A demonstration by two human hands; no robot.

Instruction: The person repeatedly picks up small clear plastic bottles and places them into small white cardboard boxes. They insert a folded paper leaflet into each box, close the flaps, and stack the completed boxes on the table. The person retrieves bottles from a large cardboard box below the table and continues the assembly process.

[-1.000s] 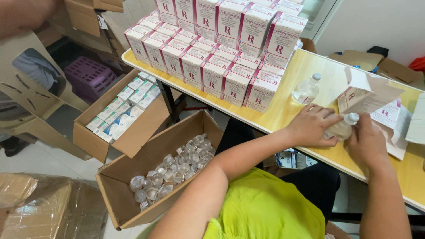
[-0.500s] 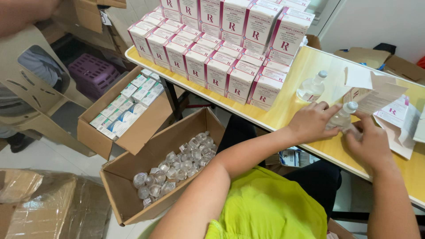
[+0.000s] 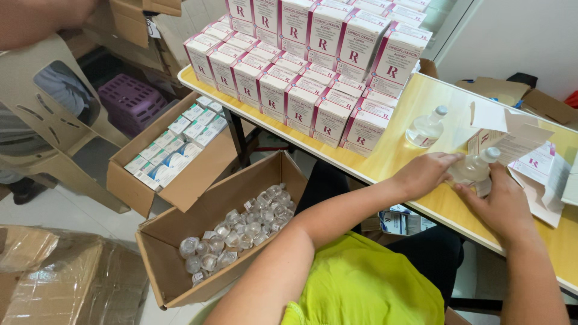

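- Head view, hands: the left hand [image 3: 424, 174] and the right hand [image 3: 500, 201] meet over the yellow table [image 3: 421, 114]; both are closed around one small clear bottle [image 3: 471, 168] with a pale cap, held just above the tabletop.
- Head view, table: a second clear bottle [image 3: 425, 129] stands upright near the hands. An opened carton and folded paper leaflet [image 3: 512, 141] lie just beside the held bottle. Rows of white-and-pink boxes [image 3: 313, 72] stand stacked at the far end.
- Head view, floor: a cardboard box of loose bottles [image 3: 241, 232] sits beside the person's knees; another cardboard box [image 3: 174, 141] holds small packs.
- Step in hand, as judged: the bottle is being readied for its carton. The next move likely calls for a steady grip and lining the bottle up with the carton's open end.
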